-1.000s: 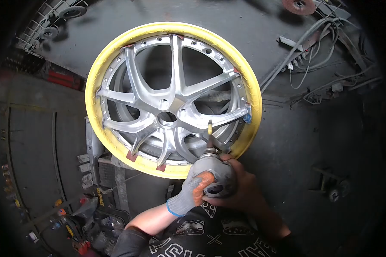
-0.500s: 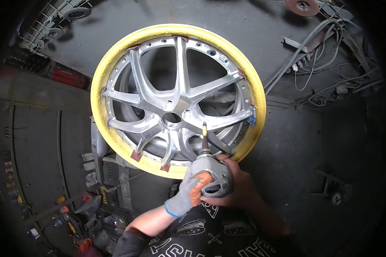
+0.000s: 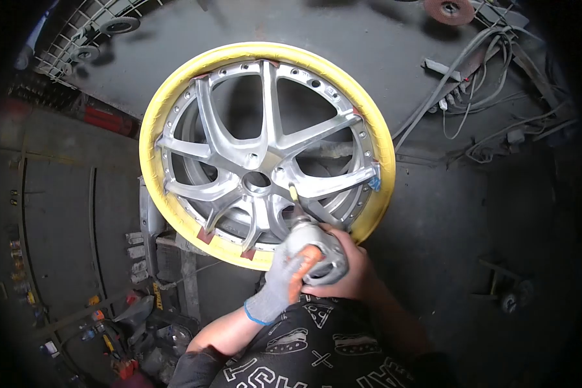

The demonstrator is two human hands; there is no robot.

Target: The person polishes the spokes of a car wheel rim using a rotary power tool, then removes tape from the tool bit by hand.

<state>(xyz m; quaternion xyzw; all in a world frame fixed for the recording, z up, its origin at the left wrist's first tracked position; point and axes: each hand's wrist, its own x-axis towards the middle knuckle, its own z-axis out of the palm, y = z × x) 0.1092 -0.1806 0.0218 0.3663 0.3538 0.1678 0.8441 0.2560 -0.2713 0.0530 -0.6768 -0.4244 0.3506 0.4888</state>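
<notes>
A silver alloy wheel rim (image 3: 269, 145) faces me, its outer lip wrapped in yellow tape (image 3: 150, 123). In front of its lower right part is a grey power drill (image 3: 326, 242), its narrow yellow-tipped bit pointing up at the spoke right of the centre hole; whether the tip touches is unclear. My left hand (image 3: 290, 275), in a grey and orange glove, is closed round the drill's left side. On the other side my bare right hand (image 3: 355, 268) grips the drill's body, most of its fingers hidden behind it.
Grey cables (image 3: 498, 71) hang at the upper right, near a reddish-brown abrasive disc (image 3: 449, 10). A wire rack holding several discs (image 3: 119, 26) is at the upper left. Tools and boxes (image 3: 136, 323) crowd the lower left. A small wheeled stand (image 3: 509, 301) is at right.
The drill has tilted left, moving its yellow tip left and slightly up along the spoke towards the centre. Both hands keep their hold and move with it. The view has shifted slightly.
</notes>
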